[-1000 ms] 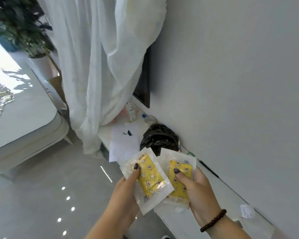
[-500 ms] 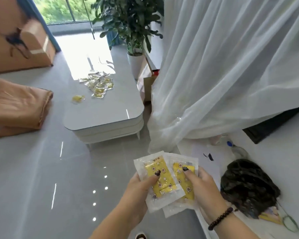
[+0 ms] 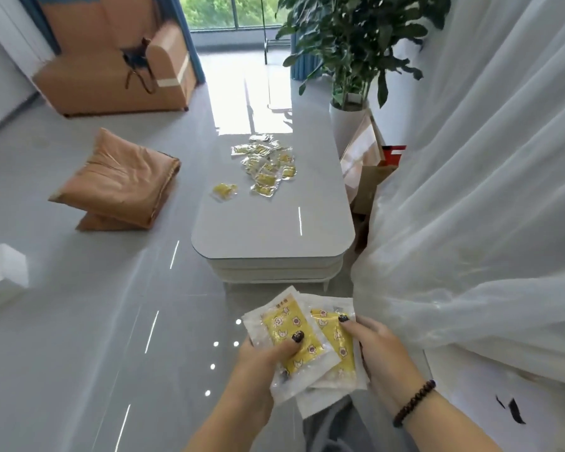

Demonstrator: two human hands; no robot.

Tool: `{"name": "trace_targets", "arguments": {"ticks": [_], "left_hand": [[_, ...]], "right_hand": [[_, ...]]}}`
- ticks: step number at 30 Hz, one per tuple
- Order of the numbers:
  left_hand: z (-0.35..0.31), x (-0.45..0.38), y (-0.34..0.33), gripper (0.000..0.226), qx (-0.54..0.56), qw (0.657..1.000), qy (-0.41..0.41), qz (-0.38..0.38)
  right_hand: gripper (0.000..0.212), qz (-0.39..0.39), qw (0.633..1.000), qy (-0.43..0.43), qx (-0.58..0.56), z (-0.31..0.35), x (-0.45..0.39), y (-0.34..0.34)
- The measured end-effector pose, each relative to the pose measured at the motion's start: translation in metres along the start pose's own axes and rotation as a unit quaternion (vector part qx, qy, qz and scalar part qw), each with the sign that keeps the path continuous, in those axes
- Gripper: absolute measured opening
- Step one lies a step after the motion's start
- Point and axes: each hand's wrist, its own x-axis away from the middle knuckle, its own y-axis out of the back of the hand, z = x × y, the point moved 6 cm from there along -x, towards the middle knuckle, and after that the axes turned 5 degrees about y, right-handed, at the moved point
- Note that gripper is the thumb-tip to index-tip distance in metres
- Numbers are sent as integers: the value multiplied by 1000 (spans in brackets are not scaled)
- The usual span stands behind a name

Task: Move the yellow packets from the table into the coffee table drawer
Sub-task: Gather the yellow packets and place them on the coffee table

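I hold a small stack of yellow packets in clear wrappers low in the middle of the view. My left hand (image 3: 261,363) grips the top yellow packet (image 3: 287,334) with its thumb pressed on the front. My right hand (image 3: 377,350) grips the yellow packet behind it (image 3: 335,337), thumb on its upper edge. Ahead stands the white coffee table (image 3: 274,230), its drawer fronts (image 3: 274,272) shut. A pile of several yellow packets (image 3: 268,164) lies on its far half, and one lone packet (image 3: 224,190) lies to the left of the pile.
A sheer white curtain (image 3: 470,190) hangs at the right, close to my right hand. A potted plant (image 3: 349,60) and paper bags (image 3: 366,164) stand beside the table. Orange cushions (image 3: 118,181) lie on the grey floor at left, an orange armchair (image 3: 111,70) beyond.
My view has swung left from the wall and side counter to the coffee table, which is now straight ahead and nearer. Both hands kept holding the same packets.
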Motion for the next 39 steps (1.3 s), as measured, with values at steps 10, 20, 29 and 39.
{"name": "trace_targets", "arguments": {"ticks": [10, 20, 29, 39], "left_hand": [[-136, -135, -31, 34, 76, 995, -10, -63], [-257, -295, -4, 17, 102, 985, 24, -137], [-349, -517, 65, 30, -11, 976, 101, -194], [-403, -688, 95, 18, -202, 944, 107, -237]], "right_hand": [[17, 38, 997, -16, 66, 125, -169, -34], [16, 1, 997, -33, 65, 192, -324, -101], [15, -79, 989, -120, 22, 199, -475, -171], [16, -110, 970, -218, 4, 157, -531, -203]]}}
